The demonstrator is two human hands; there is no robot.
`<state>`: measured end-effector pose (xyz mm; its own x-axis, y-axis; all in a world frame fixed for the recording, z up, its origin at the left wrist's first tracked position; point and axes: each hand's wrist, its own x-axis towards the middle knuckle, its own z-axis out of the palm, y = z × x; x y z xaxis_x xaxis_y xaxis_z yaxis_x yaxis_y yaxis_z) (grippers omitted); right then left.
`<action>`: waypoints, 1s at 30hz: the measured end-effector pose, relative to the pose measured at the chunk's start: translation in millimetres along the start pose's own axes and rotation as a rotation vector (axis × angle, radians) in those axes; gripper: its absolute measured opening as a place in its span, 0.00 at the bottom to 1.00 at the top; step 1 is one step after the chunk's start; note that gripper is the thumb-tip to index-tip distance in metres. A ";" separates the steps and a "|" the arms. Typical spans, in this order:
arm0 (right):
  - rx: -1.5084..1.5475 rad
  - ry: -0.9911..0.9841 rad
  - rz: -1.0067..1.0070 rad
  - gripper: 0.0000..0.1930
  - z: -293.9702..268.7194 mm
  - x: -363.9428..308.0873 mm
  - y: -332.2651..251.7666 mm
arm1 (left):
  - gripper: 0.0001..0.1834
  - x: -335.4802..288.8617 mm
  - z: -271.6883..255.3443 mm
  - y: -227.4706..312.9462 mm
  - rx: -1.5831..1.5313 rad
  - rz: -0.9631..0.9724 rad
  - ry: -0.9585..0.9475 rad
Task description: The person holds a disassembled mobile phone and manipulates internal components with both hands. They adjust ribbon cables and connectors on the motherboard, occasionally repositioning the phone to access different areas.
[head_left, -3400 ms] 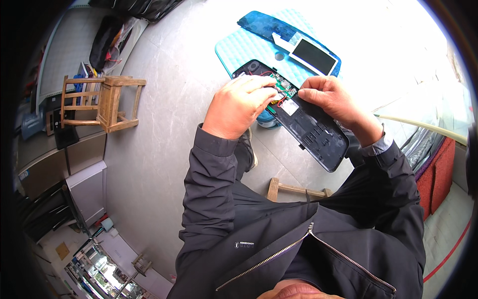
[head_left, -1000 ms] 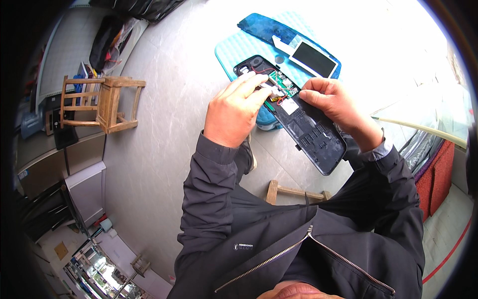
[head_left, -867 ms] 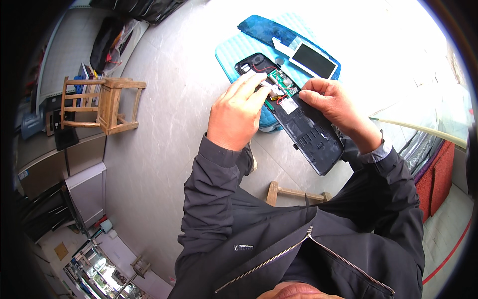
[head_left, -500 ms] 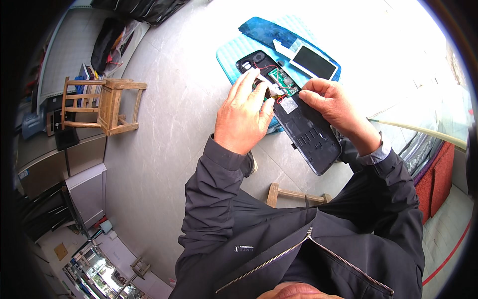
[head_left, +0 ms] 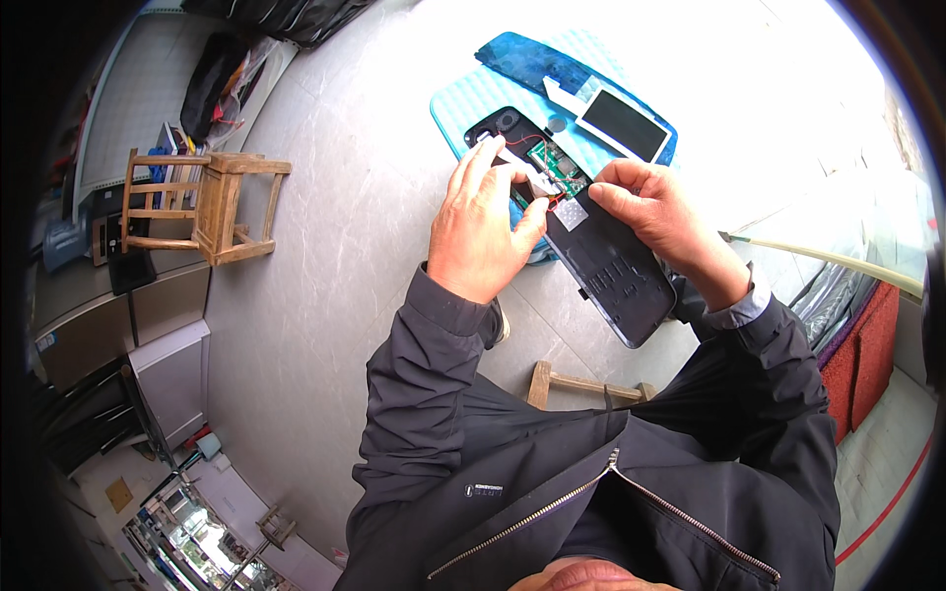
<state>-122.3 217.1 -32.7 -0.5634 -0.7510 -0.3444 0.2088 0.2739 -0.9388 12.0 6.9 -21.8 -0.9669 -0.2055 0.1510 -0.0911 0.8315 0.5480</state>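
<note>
Working over a long, round-cornered black plastic housing, jutting from above a light-blue, bump-textured rounded top toward the lap. Exposing a green circuit board, thin red wires and a square, silvery patch inside. Holding the left hand bent over a pale strip, with thumb apart; not showing clearly whether gripping. Holding the right hand closed, thumb against curled forefinger, at the housing's edge. Facing, just beyond, a glossy, translucent blue panel, overlapping a flat, white-framed dark screen.
</note>
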 end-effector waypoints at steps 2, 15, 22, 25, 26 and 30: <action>-0.004 0.003 -0.005 0.12 1.2 -0.2 0.3 | 0.18 -0.7 0.8 -0.2 -0.014 -0.013 0.007; -0.015 0.020 -0.004 0.11 7.9 -3.0 5.9 | 0.22 -4.5 2.8 -5.5 -0.031 0.008 0.038; -0.030 0.015 -0.031 0.11 9.3 -3.1 7.7 | 0.27 -5.0 1.1 -5.2 -0.045 -0.031 0.023; -0.017 0.018 -0.033 0.10 10.7 -4.2 7.8 | 0.26 -5.5 0.5 -4.0 -0.045 -0.056 0.018; -0.005 0.015 -0.042 0.10 11.3 -4.1 7.7 | 0.26 -5.7 -0.1 -4.0 -0.047 -0.066 0.015; -0.023 0.001 -0.046 0.11 11.0 -4.1 7.5 | 0.25 -5.4 -0.4 -3.2 -0.049 -0.069 0.029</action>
<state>-109.7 215.6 -38.3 -0.5731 -0.7622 -0.3011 0.1643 0.2531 -0.9534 17.6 5.1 -24.1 -0.9514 -0.2769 0.1345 -0.1450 0.7887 0.5975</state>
